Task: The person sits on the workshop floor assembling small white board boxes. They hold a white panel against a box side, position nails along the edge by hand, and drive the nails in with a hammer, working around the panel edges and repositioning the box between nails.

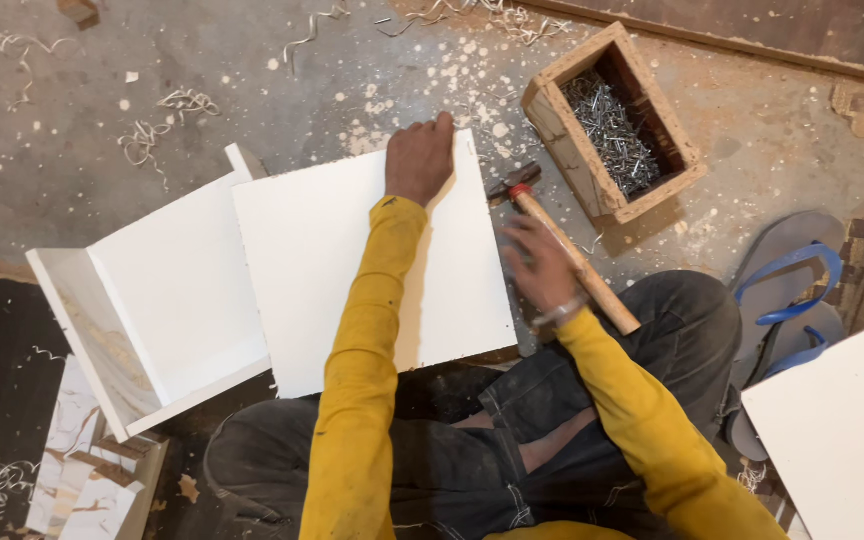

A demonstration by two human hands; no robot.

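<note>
Worker braces white panel (372, 270) beside wooden box (612, 120) full of nails (612, 130).
L hand (419, 158) pressed on panel's far edge, fingers curled; R hand (540, 265), blurred, fingers spread near hammer (567, 250); grip unclear.

Two sandals (787, 300), one hammer (572, 255), one nail box (612, 125)

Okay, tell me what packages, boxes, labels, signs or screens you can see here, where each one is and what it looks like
Open rectangular wooden box: on the concrete floor at upper right, beyond the wooden-handled hammer; raw light-brown wood, dark inside, holding a heap of grey metal nails.
No labels, signs or screens show.
The left hand rests on the far edge of the white square board; the right hand, blurred, is at the hammer.
</note>
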